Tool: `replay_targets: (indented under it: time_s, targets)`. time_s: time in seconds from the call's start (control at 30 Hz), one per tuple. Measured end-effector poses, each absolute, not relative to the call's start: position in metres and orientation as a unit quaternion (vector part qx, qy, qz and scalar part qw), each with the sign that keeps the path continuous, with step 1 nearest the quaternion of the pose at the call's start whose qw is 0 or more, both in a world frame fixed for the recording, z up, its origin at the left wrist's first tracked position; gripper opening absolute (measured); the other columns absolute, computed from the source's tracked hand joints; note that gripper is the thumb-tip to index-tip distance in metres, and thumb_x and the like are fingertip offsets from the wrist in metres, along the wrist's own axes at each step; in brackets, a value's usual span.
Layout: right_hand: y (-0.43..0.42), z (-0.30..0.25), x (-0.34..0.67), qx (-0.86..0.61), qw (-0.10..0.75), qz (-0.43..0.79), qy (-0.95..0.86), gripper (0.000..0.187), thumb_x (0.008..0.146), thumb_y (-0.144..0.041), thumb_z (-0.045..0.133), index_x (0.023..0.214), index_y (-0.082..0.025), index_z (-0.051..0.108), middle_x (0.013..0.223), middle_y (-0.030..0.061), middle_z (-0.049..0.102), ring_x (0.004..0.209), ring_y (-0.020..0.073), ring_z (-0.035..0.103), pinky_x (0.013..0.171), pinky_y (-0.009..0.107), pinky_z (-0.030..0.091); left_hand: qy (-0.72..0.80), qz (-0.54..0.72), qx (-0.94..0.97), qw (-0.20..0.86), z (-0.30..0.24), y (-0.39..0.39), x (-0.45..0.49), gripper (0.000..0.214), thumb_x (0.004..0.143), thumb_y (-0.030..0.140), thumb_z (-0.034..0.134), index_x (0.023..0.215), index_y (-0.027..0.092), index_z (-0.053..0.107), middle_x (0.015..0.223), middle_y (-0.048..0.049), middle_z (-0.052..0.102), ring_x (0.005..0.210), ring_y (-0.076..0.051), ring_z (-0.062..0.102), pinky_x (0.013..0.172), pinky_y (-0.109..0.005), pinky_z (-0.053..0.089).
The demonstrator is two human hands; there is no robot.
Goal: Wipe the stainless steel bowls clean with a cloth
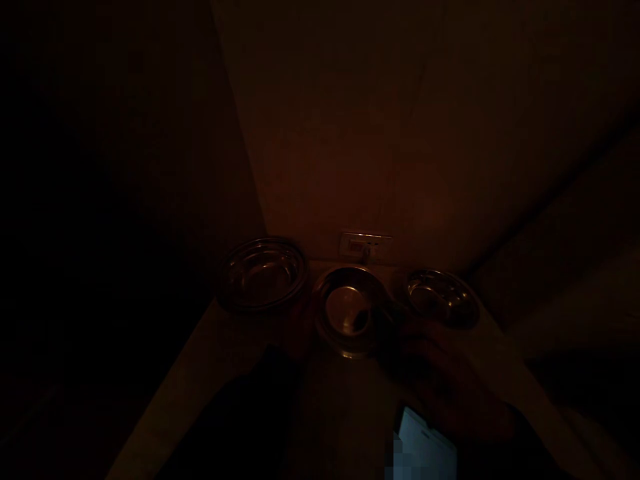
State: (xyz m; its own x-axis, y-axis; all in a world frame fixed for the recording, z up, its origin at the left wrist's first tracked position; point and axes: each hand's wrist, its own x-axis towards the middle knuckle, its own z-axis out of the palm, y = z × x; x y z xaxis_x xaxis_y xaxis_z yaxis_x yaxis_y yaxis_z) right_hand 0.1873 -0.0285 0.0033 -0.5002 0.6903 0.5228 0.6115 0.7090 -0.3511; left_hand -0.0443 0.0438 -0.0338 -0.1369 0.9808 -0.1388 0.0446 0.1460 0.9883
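Observation:
The scene is very dark. A round metal bowl (345, 300) stands in the middle of the table. My left hand (300, 327) is at its left rim, so dim that its fingers are lost in shadow. On the bowl's right side, my right hand (440, 367) reaches in with curled fingers around something dark that I cannot make out. A dark tip (361, 320) shows over the bowl's floor. Below my right hand glows the pale screen of a phone-like device (425, 443), partly covered by that hand and arm.
Another, wider metal bowl (265, 273) stands at the back left of the table (345, 413). A third metal bowl (443, 298) is at the back right. Behind them, a socket plate (365, 245) with a plug is set in the wall (340, 133).

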Motion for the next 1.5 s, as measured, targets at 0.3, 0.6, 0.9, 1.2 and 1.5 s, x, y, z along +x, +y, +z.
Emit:
replay_targets:
  time_s: [0.3,0.6,0.9,1.2,1.5]
  targets:
    - [-0.025,-0.012,0.176,-0.483,0.321,0.004,-0.815,0.032,0.087,-0.028,0.054,0.116,-0.019,0.046,0.111,0.0139,0.053,0.101,0.0265,0.054,0.080,0.043,0.051,0.570,0.492,0.433,0.495,-0.040,0.046,-0.043,0.037,0.080,0.043,0.052,0.098,0.016,0.069,0.112,-0.0093,0.068,0.113,-0.025,0.057,0.103,-0.038,0.036]
    - [-0.019,-0.026,0.186,-0.507,0.267,0.017,-0.819,0.039,0.090,-0.029,0.049,0.129,-0.024,0.046,0.147,0.0132,0.028,0.132,0.0305,0.034,0.101,0.049,0.039,0.567,0.471,0.461,0.495,-0.033,0.044,-0.041,0.044,0.086,0.041,0.042,0.112,0.011,0.063,0.120,-0.0119,0.064,0.115,-0.024,0.056,0.101,-0.036,0.039]
    - [-0.021,-0.019,0.184,-0.464,0.252,-0.012,-0.849,0.049,0.089,-0.026,0.049,0.137,-0.022,0.038,0.140,0.0124,0.044,0.126,0.0264,0.043,0.100,0.045,0.042,0.602,0.452,0.504,0.422,-0.038,0.045,-0.043,0.042,0.091,0.031,0.033,0.121,0.014,0.057,0.134,-0.0093,0.053,0.127,-0.021,0.046,0.110,-0.034,0.031]
    - [-0.021,-0.017,0.179,-0.456,0.212,-0.043,-0.863,0.043,0.090,-0.028,0.048,0.132,-0.018,0.047,0.135,0.0128,0.049,0.122,0.0281,0.044,0.095,0.047,0.045,0.614,0.464,0.479,0.423,-0.036,0.043,-0.042,0.044,0.093,0.032,0.027,0.120,0.014,0.057,0.129,-0.0089,0.058,0.124,-0.018,0.049,0.108,-0.032,0.034]
    - [-0.021,-0.018,0.181,-0.455,0.194,-0.040,-0.868,0.041,0.090,-0.026,0.046,0.131,-0.018,0.048,0.134,0.0112,0.050,0.121,0.0280,0.043,0.095,0.048,0.044,0.598,0.469,0.499,0.416,-0.039,0.045,-0.043,0.048,0.093,0.038,0.026,0.120,0.013,0.057,0.130,-0.0112,0.057,0.126,-0.021,0.047,0.109,-0.036,0.033]
